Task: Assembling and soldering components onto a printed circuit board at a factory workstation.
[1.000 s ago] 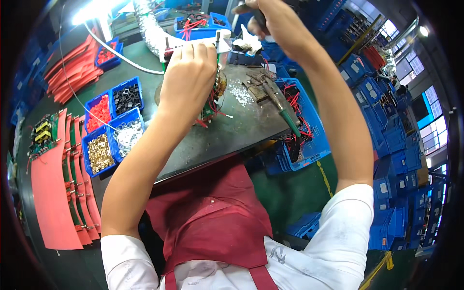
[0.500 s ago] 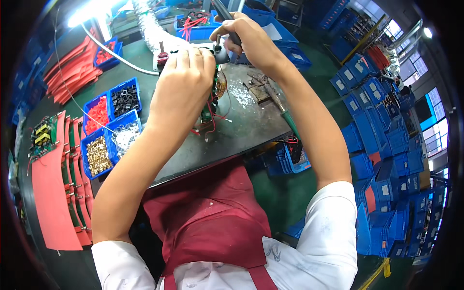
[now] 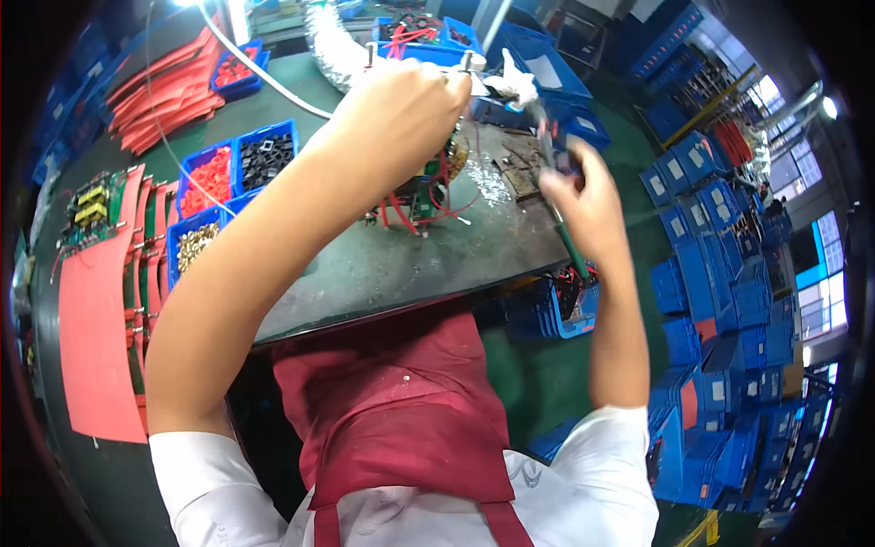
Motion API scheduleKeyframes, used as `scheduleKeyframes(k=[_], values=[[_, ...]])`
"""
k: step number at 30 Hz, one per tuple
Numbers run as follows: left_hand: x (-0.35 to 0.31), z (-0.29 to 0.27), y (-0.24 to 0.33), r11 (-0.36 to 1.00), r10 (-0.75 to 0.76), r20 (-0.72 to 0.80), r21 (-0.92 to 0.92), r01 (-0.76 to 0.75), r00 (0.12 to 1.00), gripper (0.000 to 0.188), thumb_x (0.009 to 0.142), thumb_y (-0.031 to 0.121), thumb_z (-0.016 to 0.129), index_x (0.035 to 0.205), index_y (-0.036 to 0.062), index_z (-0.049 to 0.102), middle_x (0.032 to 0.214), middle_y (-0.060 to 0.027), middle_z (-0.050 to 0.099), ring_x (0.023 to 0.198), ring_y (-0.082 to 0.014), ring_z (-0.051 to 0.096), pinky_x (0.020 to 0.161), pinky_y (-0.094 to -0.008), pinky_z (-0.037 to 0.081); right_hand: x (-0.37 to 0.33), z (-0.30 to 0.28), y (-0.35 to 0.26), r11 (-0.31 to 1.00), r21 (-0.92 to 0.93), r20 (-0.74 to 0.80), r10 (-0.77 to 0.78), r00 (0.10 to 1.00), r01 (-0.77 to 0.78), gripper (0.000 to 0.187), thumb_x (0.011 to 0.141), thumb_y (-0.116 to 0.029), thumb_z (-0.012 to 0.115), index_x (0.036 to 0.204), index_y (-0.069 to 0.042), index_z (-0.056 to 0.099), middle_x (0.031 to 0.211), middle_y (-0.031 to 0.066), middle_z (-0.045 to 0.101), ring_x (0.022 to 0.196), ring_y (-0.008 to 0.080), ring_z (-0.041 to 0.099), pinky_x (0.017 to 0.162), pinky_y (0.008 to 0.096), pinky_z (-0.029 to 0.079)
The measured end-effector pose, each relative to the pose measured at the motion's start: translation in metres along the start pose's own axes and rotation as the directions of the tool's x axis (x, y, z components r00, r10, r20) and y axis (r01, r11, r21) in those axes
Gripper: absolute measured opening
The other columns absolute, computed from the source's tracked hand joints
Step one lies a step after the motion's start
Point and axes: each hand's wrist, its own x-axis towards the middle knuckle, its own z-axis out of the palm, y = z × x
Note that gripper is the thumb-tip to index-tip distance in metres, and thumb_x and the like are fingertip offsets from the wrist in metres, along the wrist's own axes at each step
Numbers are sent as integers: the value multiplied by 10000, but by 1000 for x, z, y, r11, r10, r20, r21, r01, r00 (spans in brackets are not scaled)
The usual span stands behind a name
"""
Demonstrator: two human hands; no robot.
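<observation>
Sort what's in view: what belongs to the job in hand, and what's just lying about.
Likely the job:
red-wired assembly at the left hand
blurred tool in the right hand

Likely lying about:
red sheets
board with yellow components
black parts

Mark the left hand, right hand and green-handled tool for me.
Left hand (image 3: 407,108): head view, on the back of the hand.
Right hand (image 3: 592,201): head view, on the back of the hand.
Green-handled tool (image 3: 571,244): head view, on its green handle.
</observation>
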Motion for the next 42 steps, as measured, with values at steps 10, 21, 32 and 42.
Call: scheduleKeyframes(k=[10, 21, 32, 42], values=[[-43, -9, -88, 938, -43, 184, -330, 103, 982, 204, 997, 169, 601, 999, -24, 668, 877, -234, 721, 871, -412, 734, 797, -521, 569, -131, 163, -56, 940, -268, 111, -185, 977, 208, 404, 876, -154, 797, 1242, -34, 676, 1314, 208, 628, 1222, 425, 577, 1069, 537, 437], [-125, -66, -121, 993, -23, -95, -121, 11, 995, 218, 917, 148, 678, 1096, 54, 759, 1011, -142, 782, 991, -322, 772, 831, -456, 618, -52, 332, -272, 615, 184, 161, -788, 594, 767, 99, 893, -128, 686, 948, -96, 761, 983, 125, 724, 956, 351, 674, 879, 488, 497], [-370, -118, -225, 862, -406, 790, 163, 480, 460, 193, 896, 158, 716, 1032, 30, 766, 965, -211, 759, 935, -389, 743, 835, -511, 589, -45, 357, -355, 652, -20, 579, -611, 540, 758, 116, 901, -177, 662, 927, -106, 750, 971, 105, 746, 967, 308, 713, 872, 486, 471], [-451, -67, -206, 881, -372, 748, 99, 462, 549, 123, 843, 85, 695, 937, 22, 743, 1010, -190, 725, 983, -365, 725, 860, -488, 582, -28, 341, -369, 799, 374, 434, -600, 672, 471, 133, 930, -158, 746, 987, -39, 730, 939, 161, 743, 927, 369, 728, 826, 470, 553]])
